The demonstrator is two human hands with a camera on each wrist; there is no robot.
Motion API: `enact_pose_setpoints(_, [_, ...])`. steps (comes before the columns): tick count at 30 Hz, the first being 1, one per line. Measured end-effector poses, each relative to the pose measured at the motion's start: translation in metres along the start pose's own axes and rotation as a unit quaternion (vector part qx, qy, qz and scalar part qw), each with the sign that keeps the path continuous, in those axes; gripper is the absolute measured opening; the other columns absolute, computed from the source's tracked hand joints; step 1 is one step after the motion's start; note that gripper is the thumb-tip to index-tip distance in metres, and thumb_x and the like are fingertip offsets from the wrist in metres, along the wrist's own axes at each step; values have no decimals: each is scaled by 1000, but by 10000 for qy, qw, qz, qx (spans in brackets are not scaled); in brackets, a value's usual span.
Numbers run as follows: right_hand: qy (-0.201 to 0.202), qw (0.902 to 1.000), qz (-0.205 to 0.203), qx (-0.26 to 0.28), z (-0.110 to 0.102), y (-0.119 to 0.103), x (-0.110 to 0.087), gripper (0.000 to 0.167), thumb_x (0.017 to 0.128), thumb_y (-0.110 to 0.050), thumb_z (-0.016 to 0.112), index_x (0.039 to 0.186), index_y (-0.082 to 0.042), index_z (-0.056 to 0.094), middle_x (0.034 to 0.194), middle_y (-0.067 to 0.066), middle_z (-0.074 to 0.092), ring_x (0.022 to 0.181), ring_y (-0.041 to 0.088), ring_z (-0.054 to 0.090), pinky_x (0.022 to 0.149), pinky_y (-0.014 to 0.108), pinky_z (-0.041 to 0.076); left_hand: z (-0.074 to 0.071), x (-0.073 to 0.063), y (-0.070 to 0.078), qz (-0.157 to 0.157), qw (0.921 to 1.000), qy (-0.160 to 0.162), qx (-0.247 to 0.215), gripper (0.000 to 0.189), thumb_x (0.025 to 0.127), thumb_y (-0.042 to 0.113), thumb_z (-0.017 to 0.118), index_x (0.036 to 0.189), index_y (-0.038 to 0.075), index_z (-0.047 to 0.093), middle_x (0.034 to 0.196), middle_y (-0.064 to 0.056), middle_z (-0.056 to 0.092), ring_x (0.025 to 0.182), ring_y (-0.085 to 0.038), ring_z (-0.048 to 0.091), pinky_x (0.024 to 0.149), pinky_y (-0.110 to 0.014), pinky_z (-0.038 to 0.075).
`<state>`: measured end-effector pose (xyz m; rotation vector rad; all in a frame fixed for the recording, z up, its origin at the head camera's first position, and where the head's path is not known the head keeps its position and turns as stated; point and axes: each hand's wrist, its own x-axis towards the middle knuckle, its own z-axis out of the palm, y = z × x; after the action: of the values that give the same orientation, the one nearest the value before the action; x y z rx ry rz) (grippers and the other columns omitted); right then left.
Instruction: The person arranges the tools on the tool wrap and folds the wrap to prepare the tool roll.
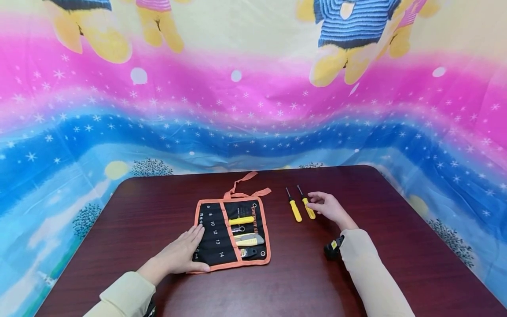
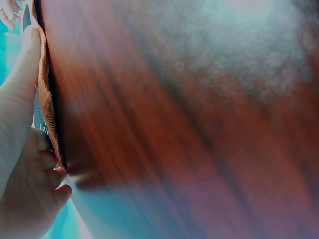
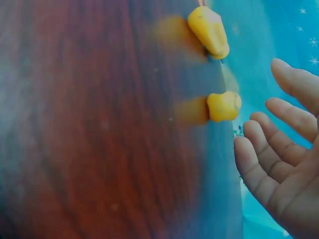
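Note:
A black tool pouch with orange trim (image 1: 207, 246) lies spread on the table, and my left hand (image 1: 180, 253) rests flat across its left edge. From its pockets stick out a yellow handle (image 1: 242, 220), a wrench end (image 1: 239, 229), a utility knife (image 1: 251, 240) and a black-ended tool (image 1: 248, 252). Two screwdrivers with yellow handles lie right of the pouch, a left one (image 1: 295, 210) and a right one (image 1: 309, 210). My right hand (image 1: 328, 207) is beside the right screwdriver; in the right wrist view its fingers (image 3: 259, 164) are spread, apart from both handles.
The dark reddish wooden table (image 1: 293, 277) carries all the tools. Orange tie straps (image 1: 241, 187) trail from the pouch's far edge. A patterned cloth (image 1: 253, 114) hangs behind and around the table's sides.

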<state>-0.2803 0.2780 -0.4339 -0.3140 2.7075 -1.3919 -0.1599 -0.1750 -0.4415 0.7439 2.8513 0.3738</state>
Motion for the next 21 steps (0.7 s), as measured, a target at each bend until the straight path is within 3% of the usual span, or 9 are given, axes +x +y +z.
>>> enact_pose_setpoints(10, [-190, 9996, 203, -5, 2, 4, 2, 51, 87, -18, 66, 128, 6, 48, 107, 20, 54, 81, 25, 55, 65, 32, 51, -1, -1, 1, 34, 10000, 0, -44, 111, 71, 72, 56, 140, -9, 26, 146, -24, 23, 134, -37, 19, 105, -48, 23])
enact_pose_setpoints(21, [-372, 9983, 382, -234, 5, 1, 5, 53, 82, -13, 70, 126, 6, 48, 95, 14, 54, 68, 21, 53, 61, 33, 50, 0, 0, 0, 53, 10000, 22, -28, 112, 70, 74, 54, 140, -9, 26, 145, -24, 23, 134, -36, 20, 105, -48, 23])
